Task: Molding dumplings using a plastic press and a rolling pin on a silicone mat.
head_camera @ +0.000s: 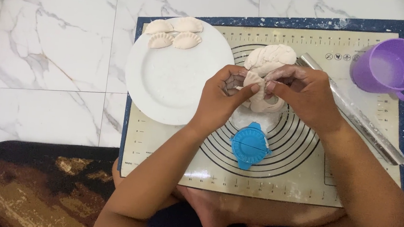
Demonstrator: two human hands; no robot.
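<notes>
My left hand (220, 98) and my right hand (305, 94) meet over the middle of a beige baking mat (353, 187). Both pinch a small folded piece of pale dough (255, 80) between thumbs and fingers. Just behind it lies a larger lump of dough (270, 56). More dough scraps (267, 104) sit under my hands. A blue round dumpling press (250, 146) rests shut on the mat, in front of my hands. To the left stands a white plate (175, 81) with several shaped dumplings (175, 33) along its far rim.
A clear rolling pin (359, 116) lies diagonally on the mat's right side. A purple plastic mug (390, 68) stands at the far right corner. The mat lies on a white marble floor (45, 49); a dark patterned rug (42, 187) is at the near left.
</notes>
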